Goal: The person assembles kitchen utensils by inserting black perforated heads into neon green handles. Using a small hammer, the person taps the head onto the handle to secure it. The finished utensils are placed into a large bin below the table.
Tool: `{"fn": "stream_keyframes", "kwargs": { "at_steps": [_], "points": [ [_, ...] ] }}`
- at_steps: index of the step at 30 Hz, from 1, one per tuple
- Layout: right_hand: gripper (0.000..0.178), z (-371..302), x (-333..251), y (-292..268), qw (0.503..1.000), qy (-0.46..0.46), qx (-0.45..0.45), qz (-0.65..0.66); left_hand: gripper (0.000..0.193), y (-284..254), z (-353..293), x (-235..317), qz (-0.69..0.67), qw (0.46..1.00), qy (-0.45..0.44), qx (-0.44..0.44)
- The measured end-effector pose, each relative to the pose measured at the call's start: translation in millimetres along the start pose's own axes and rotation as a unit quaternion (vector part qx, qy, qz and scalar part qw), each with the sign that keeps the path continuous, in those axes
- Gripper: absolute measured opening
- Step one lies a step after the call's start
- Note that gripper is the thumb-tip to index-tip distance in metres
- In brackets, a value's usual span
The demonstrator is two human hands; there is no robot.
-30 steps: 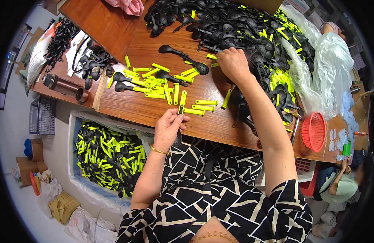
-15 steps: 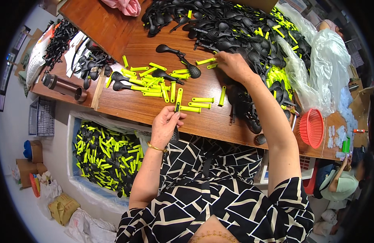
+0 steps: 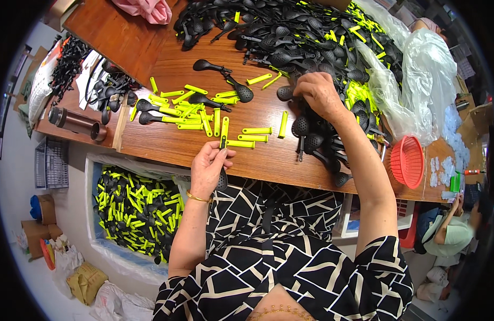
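Near the table's front edge, my left hand (image 3: 208, 168) is closed on a small black perforated spoon with a yellow-green handle sleeve (image 3: 224, 130); its black bowl (image 3: 222, 181) hangs below my fingers. My right hand (image 3: 319, 93) is at the edge of the spoon pile, its fingertips pinched on another black perforated spoon (image 3: 284, 93), whose bowl points left. Loose yellow-green handle sleeves (image 3: 256, 130) lie between my hands. To the left, more sleeves (image 3: 191, 112) form a cluster with several black spoons (image 3: 241, 92).
A big heap of black spoons (image 3: 282, 32) covers the back right. Beside it are clear plastic bags (image 3: 426, 80) and a red basket (image 3: 407, 162). Below the table at left, a lined bin (image 3: 92, 224) holds handled spoons. A brown flask (image 3: 76, 122) lies at left. Another person (image 3: 450, 235) is at far right.
My right hand has shifted slightly right and down, from beside two yellow-green sleeves to a black spoon at the pile's edge. The left hand keeps its spoon. The whole view has shifted slightly.
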State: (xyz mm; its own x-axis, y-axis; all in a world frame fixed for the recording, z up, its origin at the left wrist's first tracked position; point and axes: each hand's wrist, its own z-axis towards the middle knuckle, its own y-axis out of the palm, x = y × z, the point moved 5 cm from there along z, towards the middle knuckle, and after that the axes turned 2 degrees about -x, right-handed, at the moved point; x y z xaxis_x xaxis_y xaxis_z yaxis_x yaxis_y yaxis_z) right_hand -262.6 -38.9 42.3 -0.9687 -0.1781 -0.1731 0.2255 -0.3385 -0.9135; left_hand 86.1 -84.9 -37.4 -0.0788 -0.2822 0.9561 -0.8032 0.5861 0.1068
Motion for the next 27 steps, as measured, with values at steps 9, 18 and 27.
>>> {"fn": "stream_keyframes", "kwargs": {
  "at_steps": [9, 18, 27],
  "points": [
    [0.022, -1.8, -49.0, -9.3, 0.988, -0.102, -0.112, 0.028, 0.023, -2.1, 1.1, 0.6, -0.022, 1.0, -0.013, -0.015],
    [0.014, -10.8, -56.5, 20.7, 0.977, -0.089, -0.182, 0.059, 0.024, 8.4, 7.3, 6.1, -0.018, 0.999, -0.002, -0.042],
    [0.046, 91.2, -7.5, 32.6, 0.992, 0.008, -0.004, -0.128, 0.024, -4.1, 28.7, 0.0, -0.011, 0.999, -0.019, -0.03]
  ]
}}
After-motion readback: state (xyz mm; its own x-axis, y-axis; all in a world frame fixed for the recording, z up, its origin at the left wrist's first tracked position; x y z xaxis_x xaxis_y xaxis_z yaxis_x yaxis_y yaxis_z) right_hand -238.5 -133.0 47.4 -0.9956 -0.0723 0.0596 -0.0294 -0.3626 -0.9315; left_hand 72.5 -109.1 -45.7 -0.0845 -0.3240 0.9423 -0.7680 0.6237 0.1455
